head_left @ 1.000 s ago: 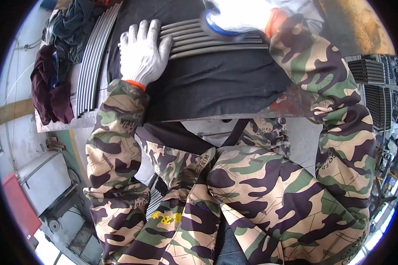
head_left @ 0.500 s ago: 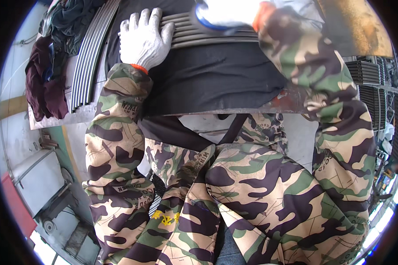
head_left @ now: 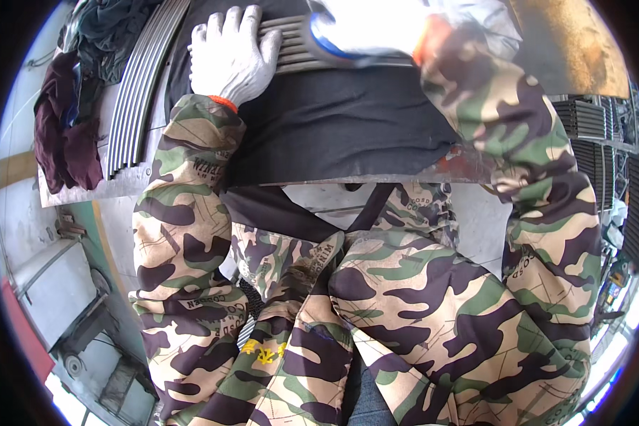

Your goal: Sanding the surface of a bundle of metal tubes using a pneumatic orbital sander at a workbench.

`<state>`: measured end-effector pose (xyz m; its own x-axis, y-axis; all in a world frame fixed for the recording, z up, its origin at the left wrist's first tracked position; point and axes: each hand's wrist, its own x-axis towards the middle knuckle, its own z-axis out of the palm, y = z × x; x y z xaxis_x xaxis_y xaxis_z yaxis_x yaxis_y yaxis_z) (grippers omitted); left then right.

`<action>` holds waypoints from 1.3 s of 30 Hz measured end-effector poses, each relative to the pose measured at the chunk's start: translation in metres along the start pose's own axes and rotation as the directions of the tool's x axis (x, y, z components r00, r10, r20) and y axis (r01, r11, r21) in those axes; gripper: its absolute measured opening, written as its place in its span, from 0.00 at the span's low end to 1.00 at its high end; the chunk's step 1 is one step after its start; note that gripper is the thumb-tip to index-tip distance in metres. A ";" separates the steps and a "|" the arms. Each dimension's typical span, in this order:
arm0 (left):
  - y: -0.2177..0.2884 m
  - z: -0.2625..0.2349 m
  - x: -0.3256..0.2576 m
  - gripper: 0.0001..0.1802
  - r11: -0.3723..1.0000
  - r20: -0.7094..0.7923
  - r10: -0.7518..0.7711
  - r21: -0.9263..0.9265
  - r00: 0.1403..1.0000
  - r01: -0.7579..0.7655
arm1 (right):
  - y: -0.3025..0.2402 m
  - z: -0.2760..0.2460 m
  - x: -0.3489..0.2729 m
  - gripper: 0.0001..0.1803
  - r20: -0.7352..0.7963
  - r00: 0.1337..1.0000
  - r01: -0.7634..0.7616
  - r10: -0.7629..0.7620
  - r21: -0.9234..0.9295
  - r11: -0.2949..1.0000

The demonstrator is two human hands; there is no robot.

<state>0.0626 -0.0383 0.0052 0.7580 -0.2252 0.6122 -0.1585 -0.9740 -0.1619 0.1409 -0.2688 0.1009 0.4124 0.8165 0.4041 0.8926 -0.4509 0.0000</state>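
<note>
My left hand point(head_left: 234, 62), in a white knit glove with an orange cuff, lies flat with fingers spread on the left part of a row of grey metal rods point(head_left: 291, 48). The rods lie side by side across a black cloth point(head_left: 341, 124) on the table. Over their right part is my right hand point(head_left: 401, 28), also in a white glove with an orange cuff, smeared by motion and glare; its fingers cannot be made out. At its left side shows a white thing with a curved blue edge point(head_left: 325, 39), too blurred to name.
Another row of metal rods point(head_left: 136, 99) lies lengthwise on the table at left, beside crumpled dark and maroon cloths point(head_left: 67, 135). A brown-stained board point(head_left: 571, 46) is at far right, above stacked dark metal pieces point(head_left: 582, 119). The table's front edge point(head_left: 376, 179) runs before my lap.
My right hand stays blurred over the rods, shifted very slightly. The left hand keeps its place on them. The whole view has shifted a little.
</note>
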 end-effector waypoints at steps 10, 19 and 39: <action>0.008 -0.002 0.002 0.27 0.999 0.154 -0.047 0.014 0.987 0.046 | 0.011 0.006 0.001 0.12 0.027 0.997 -0.072 0.072 -0.018 0.997; 0.001 0.019 0.002 0.24 0.999 -0.016 0.042 0.021 0.999 -0.042 | -0.015 -0.005 0.009 0.15 0.268 0.955 -0.127 0.127 -0.019 0.992; -0.007 0.014 -0.001 0.23 0.997 -0.012 0.008 0.077 1.000 -0.007 | 0.029 -0.005 -0.016 0.13 0.046 0.992 -0.109 0.115 -0.113 0.988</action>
<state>0.0719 -0.0308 -0.0056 0.7489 -0.2336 0.6201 -0.1153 -0.9675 -0.2253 0.1596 -0.2971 0.0985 0.5199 0.7752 0.3589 0.8161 -0.5749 0.0594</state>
